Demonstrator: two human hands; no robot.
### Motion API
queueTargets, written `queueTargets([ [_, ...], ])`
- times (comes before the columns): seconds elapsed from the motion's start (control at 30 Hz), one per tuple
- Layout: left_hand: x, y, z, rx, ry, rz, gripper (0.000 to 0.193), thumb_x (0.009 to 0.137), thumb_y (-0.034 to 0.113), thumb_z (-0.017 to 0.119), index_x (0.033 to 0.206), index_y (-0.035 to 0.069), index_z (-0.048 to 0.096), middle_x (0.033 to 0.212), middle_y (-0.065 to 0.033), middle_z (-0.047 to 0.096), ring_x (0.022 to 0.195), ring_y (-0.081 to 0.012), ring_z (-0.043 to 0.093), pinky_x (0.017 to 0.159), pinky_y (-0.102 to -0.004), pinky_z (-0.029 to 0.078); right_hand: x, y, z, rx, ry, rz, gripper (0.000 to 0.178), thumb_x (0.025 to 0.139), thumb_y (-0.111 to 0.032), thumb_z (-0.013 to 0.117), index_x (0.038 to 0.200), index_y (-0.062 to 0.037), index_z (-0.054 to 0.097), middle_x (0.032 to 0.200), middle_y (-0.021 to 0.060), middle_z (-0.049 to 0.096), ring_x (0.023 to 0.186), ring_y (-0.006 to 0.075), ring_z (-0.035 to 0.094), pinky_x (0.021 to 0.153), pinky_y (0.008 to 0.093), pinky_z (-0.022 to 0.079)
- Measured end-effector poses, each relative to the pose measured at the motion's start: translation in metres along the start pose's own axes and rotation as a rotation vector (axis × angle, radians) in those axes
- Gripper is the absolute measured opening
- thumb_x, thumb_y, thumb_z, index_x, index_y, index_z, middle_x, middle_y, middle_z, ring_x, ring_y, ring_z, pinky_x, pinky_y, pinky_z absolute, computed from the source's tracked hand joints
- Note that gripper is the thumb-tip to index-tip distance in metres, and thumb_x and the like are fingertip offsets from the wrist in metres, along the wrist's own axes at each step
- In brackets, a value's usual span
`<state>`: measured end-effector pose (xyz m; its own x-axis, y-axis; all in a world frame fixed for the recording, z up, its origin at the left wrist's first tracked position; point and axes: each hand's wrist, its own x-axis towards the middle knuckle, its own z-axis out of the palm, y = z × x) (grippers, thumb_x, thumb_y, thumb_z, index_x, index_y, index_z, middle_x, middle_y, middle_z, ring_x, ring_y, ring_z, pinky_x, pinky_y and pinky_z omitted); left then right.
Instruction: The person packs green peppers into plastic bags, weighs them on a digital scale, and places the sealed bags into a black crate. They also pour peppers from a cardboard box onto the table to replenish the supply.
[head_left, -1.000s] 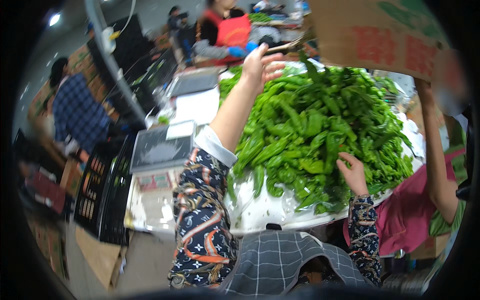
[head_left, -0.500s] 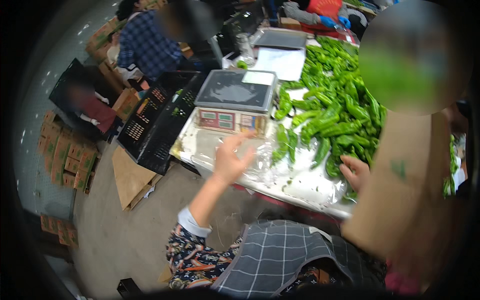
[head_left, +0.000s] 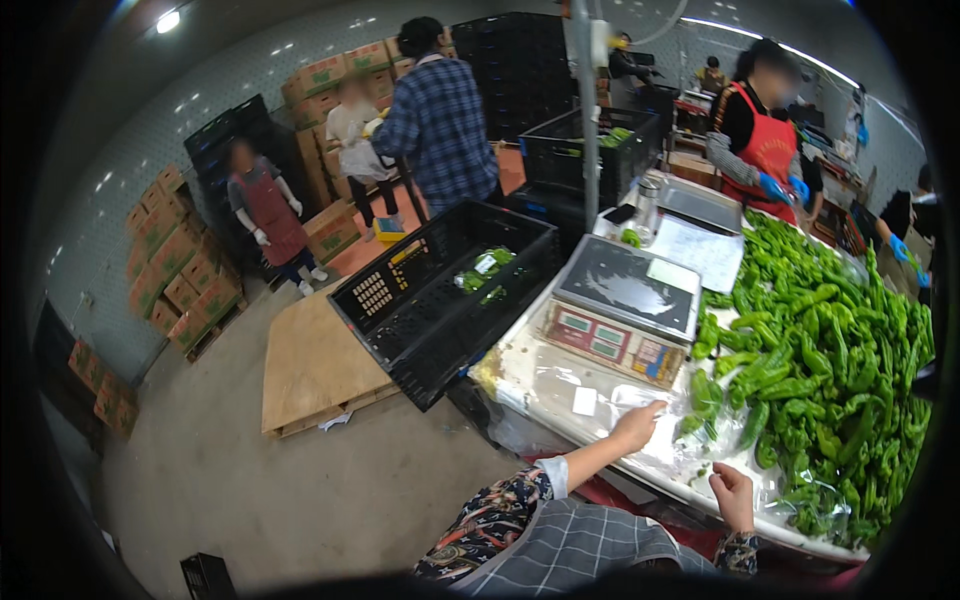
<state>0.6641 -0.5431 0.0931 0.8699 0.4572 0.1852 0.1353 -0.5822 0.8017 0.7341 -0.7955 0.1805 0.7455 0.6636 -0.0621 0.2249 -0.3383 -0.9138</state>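
Note:
My left hand [head_left: 637,426] reaches over the front of the white table [head_left: 640,470], its fingers pinched on a clear plastic bag [head_left: 628,396]. Just behind it stands a scale [head_left: 632,300] with a dark flat top. To its right, my right hand [head_left: 734,496] hovers at the table's front edge, loosely curled, its fingers a little apart and nothing seen in them. Long green peppers [head_left: 830,370] lie heaped beyond and right of that hand. A few of them lie under or inside clear plastic near the left hand.
A black crate [head_left: 450,310] with bagged green peppers stands left of the table, near a wooden pallet [head_left: 320,365]. Behind the scale lie papers [head_left: 695,252] and a second scale [head_left: 700,205]. A person in a red apron [head_left: 768,150] works across the table. Cardboard boxes [head_left: 185,270] stack at the far left.
The view has swung up and left, showing more of the room. My left hand has closed on the clear plastic. My right hand has drawn back from the peppers.

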Motion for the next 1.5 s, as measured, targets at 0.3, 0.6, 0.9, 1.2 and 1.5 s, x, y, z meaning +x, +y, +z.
queueTargets([
  [0.3, -0.009, 0.069, -0.059, -0.326, -0.077, 0.158, 0.023, 0.085, 0.016, 0.048, 0.103, 0.003, 0.052, 0.086, -0.0221, 0.059, 0.083, -0.0385, 0.057, 0.069, -0.0407, 0.044, 0.015, -0.025, 0.071, -0.132, 0.245, -0.254, 0.065, 0.067, -0.006, 0.067, 0.126, -0.0012, 0.041, 0.121, 0.0172, 0.047, 0.111, 0.0271, 0.046, 0.096, 0.0338, 0.033],
  [0.6, -0.016, 0.086, -0.13, -0.349, 0.095, 0.089, 0.017, 0.089, 0.016, 0.051, 0.097, 0.002, 0.055, 0.061, 0.0018, 0.048, 0.051, -0.0019, 0.039, 0.045, -0.0211, 0.031, 0.084, -0.056, 0.08, -0.1, 0.095, -0.419, 0.006, 0.077, -0.003, 0.06, 0.081, 0.0013, 0.059, 0.074, 0.0108, 0.06, 0.069, 0.0194, 0.057, 0.067, 0.0282, 0.045],
  [0.9, -0.027, 0.097, -0.165, -0.281, 0.459, 0.083, 0.011, 0.088, 0.009, 0.051, 0.081, 0.002, 0.05, 0.067, 0.0032, 0.048, 0.06, -0.0017, 0.042, 0.05, -0.0187, 0.034, 0.122, -0.098, 0.112, -0.158, -0.201, -0.699, 0.019, 0.075, -0.009, 0.06, 0.093, -0.0042, 0.062, 0.085, 0.0123, 0.062, 0.075, 0.0267, 0.061, 0.067, 0.0328, 0.048],
  [1.2, -0.056, 0.049, -0.172, -0.111, 0.75, -0.03, 0.016, 0.088, 0.01, 0.053, 0.074, 0.003, 0.05, 0.063, 0.0042, 0.048, 0.057, -0.001, 0.04, 0.049, -0.0178, 0.033, 0.127, -0.134, 0.133, -0.091, -0.647, -0.832, 0.047, 0.076, -0.032, 0.065, 0.108, -0.0005, 0.052, 0.097, 0.0137, 0.06, 0.09, 0.0252, 0.058, 0.076, 0.0359, 0.046],
  [1.5, -0.067, 0.045, -0.218, -0.022, 0.925, -0.023, 0.021, 0.086, 0.007, 0.056, 0.067, 0.006, 0.046, 0.061, 0.007, 0.042, 0.056, -0.0001, 0.034, 0.048, -0.0174, 0.027, 0.187, -0.146, 0.164, -0.247, -0.422, -1.023, 0.011, 0.078, -0.017, 0.051, 0.079, -0.0067, 0.055, 0.074, 0.0124, 0.057, 0.066, 0.0337, 0.057, 0.061, 0.0449, 0.045],
])
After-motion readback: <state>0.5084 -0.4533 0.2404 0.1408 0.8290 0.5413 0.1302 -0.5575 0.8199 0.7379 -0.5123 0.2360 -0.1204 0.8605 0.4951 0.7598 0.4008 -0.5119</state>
